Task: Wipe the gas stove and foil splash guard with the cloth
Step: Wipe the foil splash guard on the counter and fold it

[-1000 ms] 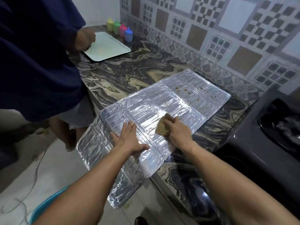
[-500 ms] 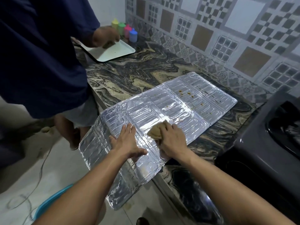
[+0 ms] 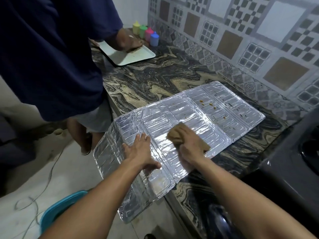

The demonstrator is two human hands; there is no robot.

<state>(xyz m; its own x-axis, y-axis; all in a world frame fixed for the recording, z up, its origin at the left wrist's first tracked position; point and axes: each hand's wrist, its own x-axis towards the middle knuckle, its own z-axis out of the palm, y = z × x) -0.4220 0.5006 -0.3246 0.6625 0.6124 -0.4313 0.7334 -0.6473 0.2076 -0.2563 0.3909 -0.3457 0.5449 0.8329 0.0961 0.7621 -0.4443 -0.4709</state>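
Note:
The silver foil splash guard (image 3: 189,111) lies flat on the marbled counter, its near-left panels hanging over the counter edge. Brown food specks dot its far right panels. My left hand (image 3: 140,152) presses flat on the guard with fingers spread. My right hand (image 3: 190,149) grips a crumpled tan cloth (image 3: 177,133) against the guard's middle panel. The black gas stove (image 3: 296,163) sits at the right edge, only partly in view.
Another person in a dark blue shirt (image 3: 51,54) stands at the left, wiping a white tray (image 3: 127,55) on the counter. Several coloured bottles (image 3: 146,32) stand in the far corner. A teal tub (image 3: 57,211) and a loose cable lie on the floor.
My right hand has slid the cloth back and forth on the middle panel. My left hand stays pressed in place. The other person's hand moved onto the tray.

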